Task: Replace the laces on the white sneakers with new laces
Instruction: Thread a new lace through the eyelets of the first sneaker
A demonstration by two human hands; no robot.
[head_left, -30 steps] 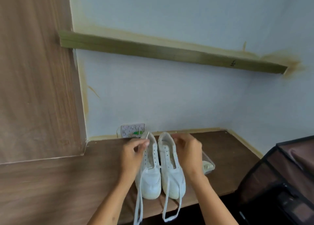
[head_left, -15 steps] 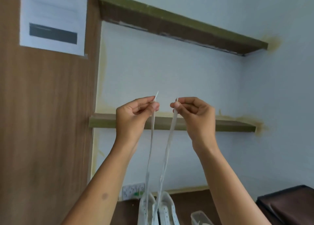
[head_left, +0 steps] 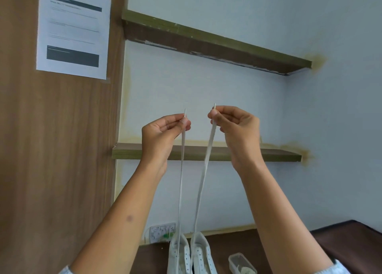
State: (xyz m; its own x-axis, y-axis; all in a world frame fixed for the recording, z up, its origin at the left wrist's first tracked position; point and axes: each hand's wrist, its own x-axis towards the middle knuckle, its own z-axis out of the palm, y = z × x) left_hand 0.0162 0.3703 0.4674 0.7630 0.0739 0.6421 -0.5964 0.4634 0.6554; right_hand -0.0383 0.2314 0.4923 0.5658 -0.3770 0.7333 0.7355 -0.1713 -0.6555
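Evidently the lace-pulling step: left hand [head_left: 163, 133] and right hand [head_left: 237, 129], apart, each pinch a lace [head_left: 203, 170] end at twelve o'clock above the sneakers [head_left: 190, 257]. Next probably needs even tension.

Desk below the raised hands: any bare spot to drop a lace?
Bare desk left of the sneakers, by the wall socket. More between the clear container and the dark case. Crowded: sneakers to container.

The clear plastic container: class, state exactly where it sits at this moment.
In the head view, the clear plastic container sits at the bottom edge, on the dark wooden surface, just right of the white sneakers.
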